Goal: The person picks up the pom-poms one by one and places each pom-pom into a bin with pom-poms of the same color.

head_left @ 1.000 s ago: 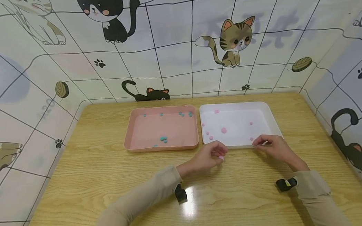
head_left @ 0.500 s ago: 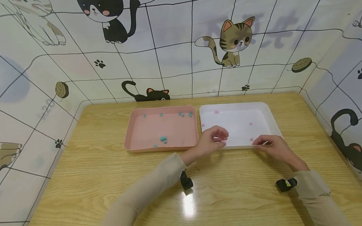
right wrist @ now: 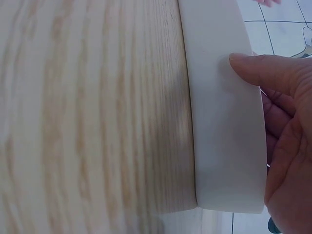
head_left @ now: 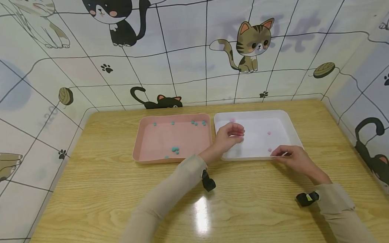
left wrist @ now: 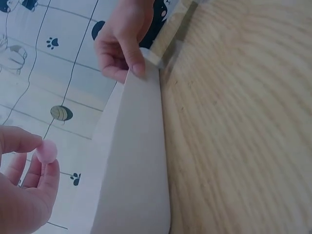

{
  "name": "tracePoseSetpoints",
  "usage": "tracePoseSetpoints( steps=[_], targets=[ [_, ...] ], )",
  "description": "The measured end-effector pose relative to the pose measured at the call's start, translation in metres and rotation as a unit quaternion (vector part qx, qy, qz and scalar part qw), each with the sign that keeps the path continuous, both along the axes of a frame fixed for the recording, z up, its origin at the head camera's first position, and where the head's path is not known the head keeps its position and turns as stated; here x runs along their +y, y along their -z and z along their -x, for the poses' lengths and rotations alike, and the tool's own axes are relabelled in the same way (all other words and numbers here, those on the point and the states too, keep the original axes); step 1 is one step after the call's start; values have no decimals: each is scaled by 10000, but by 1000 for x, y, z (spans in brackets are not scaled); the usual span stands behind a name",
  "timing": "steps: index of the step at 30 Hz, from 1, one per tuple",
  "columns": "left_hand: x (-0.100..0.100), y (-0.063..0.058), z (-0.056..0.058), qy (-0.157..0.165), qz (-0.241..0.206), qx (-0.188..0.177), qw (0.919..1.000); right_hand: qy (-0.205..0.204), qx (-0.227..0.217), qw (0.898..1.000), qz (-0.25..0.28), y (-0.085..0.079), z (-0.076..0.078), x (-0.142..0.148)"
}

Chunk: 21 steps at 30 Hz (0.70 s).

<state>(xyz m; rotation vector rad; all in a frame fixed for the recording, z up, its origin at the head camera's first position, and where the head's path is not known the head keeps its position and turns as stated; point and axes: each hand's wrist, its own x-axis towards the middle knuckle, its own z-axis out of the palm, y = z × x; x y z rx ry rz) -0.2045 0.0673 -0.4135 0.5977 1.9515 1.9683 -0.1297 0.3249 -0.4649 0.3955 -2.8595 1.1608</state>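
A small pink ball [left wrist: 47, 151] is pinched between the thumb and fingertips of my left hand [head_left: 228, 137]. That hand is over the left part of the white tray [head_left: 254, 123], hiding some of what lies there. Two pink balls lie toward the tray's right side, one near the middle [head_left: 269, 133] and one by the front wall [head_left: 269, 150]. At the tray's front edge my right hand [head_left: 293, 158] grips the rim; in the right wrist view its thumb [right wrist: 248, 68] presses the outer wall, with the other fingers behind the rim.
Left of the white tray stands a pink tray [head_left: 155, 142] with several small teal balls [head_left: 174, 149] in it. Both trays sit on a wooden table [head_left: 253, 214]. A cat-patterned cloth [head_left: 187, 66] surrounds the table's back and sides.
My left hand has moved from in front of the white tray forward, over its left part, carrying the pink ball. The right hand stays on the rim.
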Motion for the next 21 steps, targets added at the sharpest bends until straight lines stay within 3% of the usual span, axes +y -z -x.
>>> tracePoseSetpoints(
  steps=[6,12,21],
  targets=[
    [15,24,25,-441,18,-28,9990,48,-33,10000,42,-2,-1,-1],
    [21,24,33,-622,121,-121,9979,80,-60,9999,46,-2,-2,-1],
    [26,25,41,-890,339,55,9954,96,-51,9999,115,0,-1,0]
  ],
)
